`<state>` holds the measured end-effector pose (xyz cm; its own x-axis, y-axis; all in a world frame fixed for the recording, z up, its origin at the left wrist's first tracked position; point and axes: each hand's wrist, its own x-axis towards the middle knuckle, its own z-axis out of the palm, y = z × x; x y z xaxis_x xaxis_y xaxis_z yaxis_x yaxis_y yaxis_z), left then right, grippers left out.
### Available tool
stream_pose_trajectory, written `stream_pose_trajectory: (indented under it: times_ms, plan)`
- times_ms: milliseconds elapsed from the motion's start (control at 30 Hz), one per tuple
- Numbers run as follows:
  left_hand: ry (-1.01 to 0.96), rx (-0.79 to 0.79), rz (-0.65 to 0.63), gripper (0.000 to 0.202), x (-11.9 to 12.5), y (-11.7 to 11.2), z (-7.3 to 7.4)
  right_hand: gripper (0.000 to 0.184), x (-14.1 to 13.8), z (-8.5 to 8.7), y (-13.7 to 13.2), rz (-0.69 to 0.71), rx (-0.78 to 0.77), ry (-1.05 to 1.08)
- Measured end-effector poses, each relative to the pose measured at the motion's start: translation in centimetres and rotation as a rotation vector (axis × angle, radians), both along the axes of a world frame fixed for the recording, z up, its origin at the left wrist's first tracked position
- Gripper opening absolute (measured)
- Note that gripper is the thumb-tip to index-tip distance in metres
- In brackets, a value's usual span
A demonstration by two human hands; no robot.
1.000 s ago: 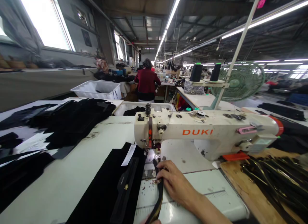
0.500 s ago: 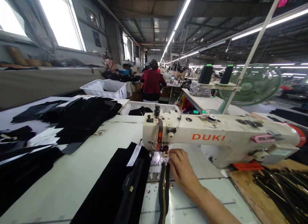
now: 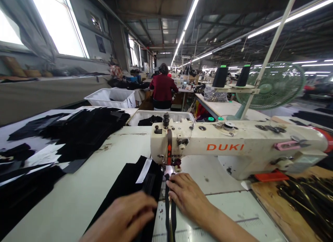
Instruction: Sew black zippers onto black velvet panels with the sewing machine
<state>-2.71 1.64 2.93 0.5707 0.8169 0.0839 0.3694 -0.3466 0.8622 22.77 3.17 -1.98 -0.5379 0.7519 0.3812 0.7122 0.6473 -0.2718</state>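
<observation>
A cream DUKI sewing machine [image 3: 234,148] stands on the white table [image 3: 85,186]. A black zipper strip [image 3: 170,214] with a gold middle runs from the needle toward me. My right hand [image 3: 187,197] lies on the table beside the zipper, fingertips pressing its top end just below the presser foot [image 3: 169,171]. My left hand [image 3: 125,217] rests flat, slightly blurred, on a black fabric piece [image 3: 130,186] with a white label [image 3: 144,171], left of the zipper.
Stacks of black fabric pieces [image 3: 78,131] cover the table's left side. White bins [image 3: 109,96] stand behind. A wooden board with black zippers [image 3: 304,200] lies at the right. Thread cones [image 3: 220,77] and a green fan [image 3: 275,86] stand behind the machine. A person in red [image 3: 162,89] sits ahead.
My left hand has come into view and settled on the black fabric. My right hand has pulled back from the needle area and now presses the zipper's top end.
</observation>
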Motion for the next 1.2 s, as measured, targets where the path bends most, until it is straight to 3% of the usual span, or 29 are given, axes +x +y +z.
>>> stream_pose_trajectory:
  times_ms: [33,67,133,200,267,400,533,667,733,900,1200]
  plan:
    - [0.057,0.089,-0.010,0.019,-0.1,2.4,0.0,0.029,-0.1,0.0,-0.2,-0.016,-0.006,0.005]
    - [0.183,0.280,-0.037,0.025,0.0,4.8,-0.2,0.030,-0.2,0.0,-0.4,-0.029,-0.017,0.009]
    - [0.238,0.374,-0.070,0.029,0.5,8.9,-1.1,0.031,-0.3,0.1,-0.7,-0.048,-0.055,0.012]
    - [0.254,0.389,-0.087,0.032,1.1,11.3,-2.3,0.032,-0.4,0.2,-0.9,-0.056,-0.097,0.009]
    - [0.267,0.379,-0.082,0.028,1.4,11.8,-3.4,0.031,-0.5,0.3,-0.8,-0.052,-0.118,0.007]
    - [0.275,0.327,0.001,0.012,1.5,10.1,-4.2,0.035,-1.1,0.0,-1.0,-0.048,-0.109,0.017]
    - [0.257,0.305,0.142,0.021,1.9,8.7,-4.5,0.038,-1.6,-0.3,-1.4,-0.051,-0.136,0.040]
    - [0.243,0.422,0.305,0.043,2.3,6.9,-5.5,0.037,-1.7,-0.3,-1.6,-0.057,-0.142,0.035]
    - [0.267,0.519,0.287,0.046,2.2,5.2,-5.9,0.039,-1.6,-0.2,-1.6,-0.059,-0.138,0.027]
    - [0.438,0.849,0.092,0.053,2.1,1.5,-6.8,0.033,-1.6,0.0,-1.7,-0.058,-0.139,0.024]
    - [0.543,0.979,0.091,0.053,2.9,1.8,-7.6,0.033,-1.5,-0.5,-1.5,-0.039,-0.115,0.029]
